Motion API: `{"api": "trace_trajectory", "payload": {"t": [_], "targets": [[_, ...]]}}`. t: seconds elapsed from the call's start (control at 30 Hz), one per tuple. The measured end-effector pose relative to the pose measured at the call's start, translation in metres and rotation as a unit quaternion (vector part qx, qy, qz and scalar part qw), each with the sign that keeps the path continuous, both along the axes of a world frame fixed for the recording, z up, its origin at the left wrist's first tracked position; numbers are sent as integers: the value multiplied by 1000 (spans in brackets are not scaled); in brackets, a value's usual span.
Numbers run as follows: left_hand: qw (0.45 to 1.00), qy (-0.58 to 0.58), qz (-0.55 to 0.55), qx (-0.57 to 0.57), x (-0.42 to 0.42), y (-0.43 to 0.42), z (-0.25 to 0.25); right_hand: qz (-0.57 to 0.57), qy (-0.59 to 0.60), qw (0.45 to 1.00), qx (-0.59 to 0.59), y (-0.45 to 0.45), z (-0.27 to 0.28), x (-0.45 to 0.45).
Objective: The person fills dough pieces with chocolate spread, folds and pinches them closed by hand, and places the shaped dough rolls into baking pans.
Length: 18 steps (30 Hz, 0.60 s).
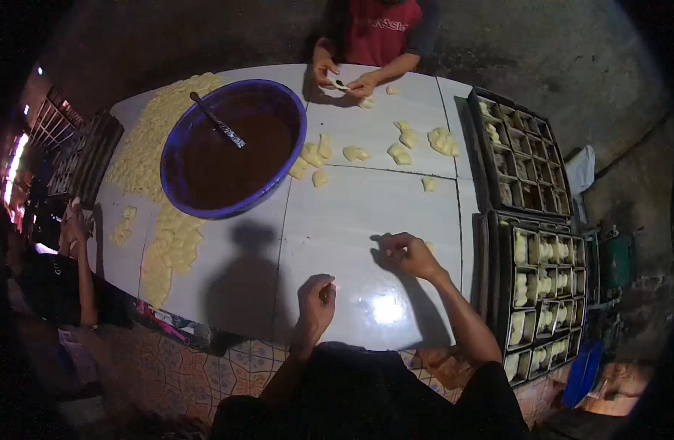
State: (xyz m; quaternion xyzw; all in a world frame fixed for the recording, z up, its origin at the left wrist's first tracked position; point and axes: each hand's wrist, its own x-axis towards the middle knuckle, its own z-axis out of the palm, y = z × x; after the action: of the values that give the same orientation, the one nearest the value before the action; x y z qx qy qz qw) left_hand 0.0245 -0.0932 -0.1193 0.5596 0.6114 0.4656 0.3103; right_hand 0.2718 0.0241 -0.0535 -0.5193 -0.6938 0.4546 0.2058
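My left hand [318, 306] is over the near part of the white tiled table, its fingers curled in towards the thumb. A dark patch shows inside the curl, and I cannot tell whether it is shadow or something held. Farther forward and to the right, my right hand [414, 255] is closed in a pinch, with its contents too small to make out. A pale dough piece [430, 247] shows partly behind the right hand. Beyond both hands, small dough pieces [399, 153] are scattered across the table [351, 213].
A blue basin [299, 139] of brown filling [241, 158] holds a spoon [218, 121]. Dough pieces [142, 147] are heaped beside it. Divided metal trays [524, 150] with dough line the right edge. Opposite, a person's hands [344, 81] hold flattened dough; another person's arm [80, 249] is at left.
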Motion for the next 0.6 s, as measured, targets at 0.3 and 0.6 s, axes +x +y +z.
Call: {"api": "trace_trajectory", "payload": {"t": [0.3,0.6], "targets": [[837,-495,199,-125,-76,212,-26,7,60,994,94,191,-36,-147],[762,-550,326,-100,-23,305,-26,-27,-25,987,159,268,-92,-206]]}}
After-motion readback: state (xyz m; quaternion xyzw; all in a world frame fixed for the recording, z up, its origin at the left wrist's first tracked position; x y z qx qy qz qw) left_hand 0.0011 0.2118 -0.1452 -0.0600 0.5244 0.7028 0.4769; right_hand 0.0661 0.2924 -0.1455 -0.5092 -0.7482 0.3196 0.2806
